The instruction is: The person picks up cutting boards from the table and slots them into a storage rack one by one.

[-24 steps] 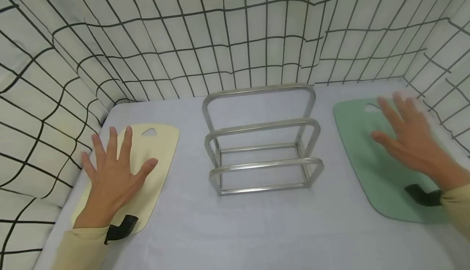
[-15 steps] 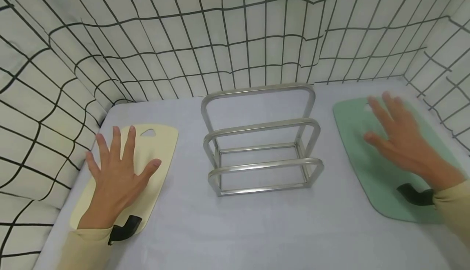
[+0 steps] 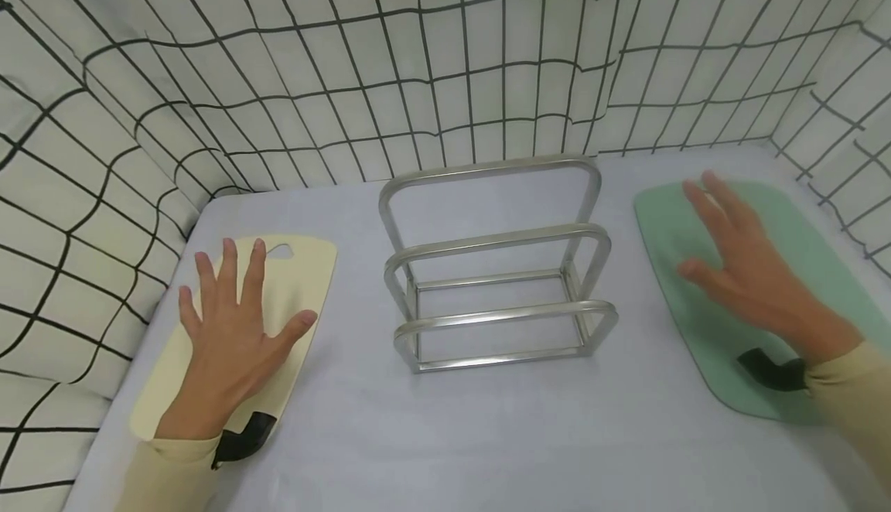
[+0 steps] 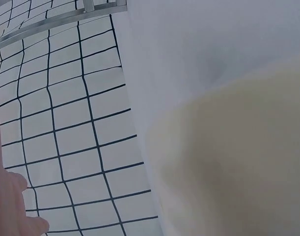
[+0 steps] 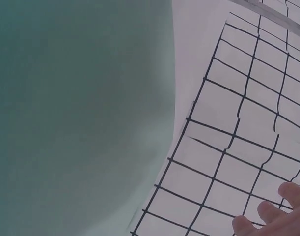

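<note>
On the left lies a cream cutting board (image 3: pixel 299 280) with a small hole at its far end. My left hand (image 3: pixel 233 349) is spread over it, fingers straight and thumb out to the right, holding nothing. To the right lies a green cutting board (image 3: pixel 689 319). Above it my right hand (image 3: pixel 752 280) hovers with straight fingers, also holding nothing, and covers the board's hole. Between the boards stands a silver metal rack (image 3: pixel 497 315) with three upright loops. The cream board (image 4: pixel 238 157) fills much of the left wrist view, and the green board (image 5: pixel 81 118) much of the right.
A white cloth (image 3: pixel 473 442) covers the table. White fabric with a black grid (image 3: pixel 445 56) rises behind the table and along both sides. Black curved pieces (image 3: pixel 247 438) show at both wrists, by the cream-coloured sleeves (image 3: pixel 170 473).
My left hand has shifted slightly right and nearer me over the cream board. My right hand has moved left over the green board. Both boards and the rack stay put.
</note>
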`<state>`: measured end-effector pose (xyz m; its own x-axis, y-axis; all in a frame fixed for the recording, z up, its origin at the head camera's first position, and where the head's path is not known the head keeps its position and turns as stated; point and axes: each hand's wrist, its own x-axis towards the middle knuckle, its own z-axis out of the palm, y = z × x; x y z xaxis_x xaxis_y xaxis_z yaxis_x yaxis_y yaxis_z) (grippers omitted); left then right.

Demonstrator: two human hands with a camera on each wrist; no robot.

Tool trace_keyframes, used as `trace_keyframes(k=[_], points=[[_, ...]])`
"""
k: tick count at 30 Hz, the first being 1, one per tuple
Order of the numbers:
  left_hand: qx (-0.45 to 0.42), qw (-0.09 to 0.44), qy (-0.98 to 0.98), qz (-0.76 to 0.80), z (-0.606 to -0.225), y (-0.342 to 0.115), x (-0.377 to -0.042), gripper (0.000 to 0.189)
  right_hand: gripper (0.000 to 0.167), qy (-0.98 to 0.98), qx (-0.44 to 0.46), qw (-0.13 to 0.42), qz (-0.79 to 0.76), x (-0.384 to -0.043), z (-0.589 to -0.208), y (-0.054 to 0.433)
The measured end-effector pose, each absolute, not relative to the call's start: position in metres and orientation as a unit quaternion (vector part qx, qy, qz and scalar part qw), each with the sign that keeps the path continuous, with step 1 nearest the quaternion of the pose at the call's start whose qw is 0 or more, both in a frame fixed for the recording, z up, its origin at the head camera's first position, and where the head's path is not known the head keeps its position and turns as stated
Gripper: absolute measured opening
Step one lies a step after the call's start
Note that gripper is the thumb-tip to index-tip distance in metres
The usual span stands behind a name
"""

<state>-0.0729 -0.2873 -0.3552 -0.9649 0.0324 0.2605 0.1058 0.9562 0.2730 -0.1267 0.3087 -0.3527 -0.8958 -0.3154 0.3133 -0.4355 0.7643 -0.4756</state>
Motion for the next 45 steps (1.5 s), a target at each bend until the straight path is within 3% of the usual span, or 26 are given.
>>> trace_keyframes(k=[6, 19, 33, 38, 45], points=[[-0.062, 0.157, -0.973, -0.159, -0.356, -0.282, -0.073, 0.116, 0.097, -0.925, 0.219, 0.124, 0.284, -0.126, -0.353, 0.299], [-0.095, 0.213, -0.943, -0.239, -0.356, -0.269, -0.075, 0.119, 0.119, -0.874, 0.284, 0.187, 0.348, -0.131, -0.358, 0.285], [-0.133, 0.223, -0.928, -0.266, -0.354, -0.255, -0.072, 0.124, 0.129, -0.823, 0.292, 0.094, 0.478, -0.125, -0.354, 0.273], [-0.156, 0.239, -0.917, -0.277, -0.354, -0.25, -0.072, 0.127, 0.131, -0.788, 0.316, 0.084, 0.522, -0.123, -0.355, 0.267], [-0.169, 0.197, -0.912, -0.318, -0.354, -0.247, -0.069, 0.132, 0.13, -0.769, 0.341, 0.083, 0.534, -0.123, -0.357, 0.26]])
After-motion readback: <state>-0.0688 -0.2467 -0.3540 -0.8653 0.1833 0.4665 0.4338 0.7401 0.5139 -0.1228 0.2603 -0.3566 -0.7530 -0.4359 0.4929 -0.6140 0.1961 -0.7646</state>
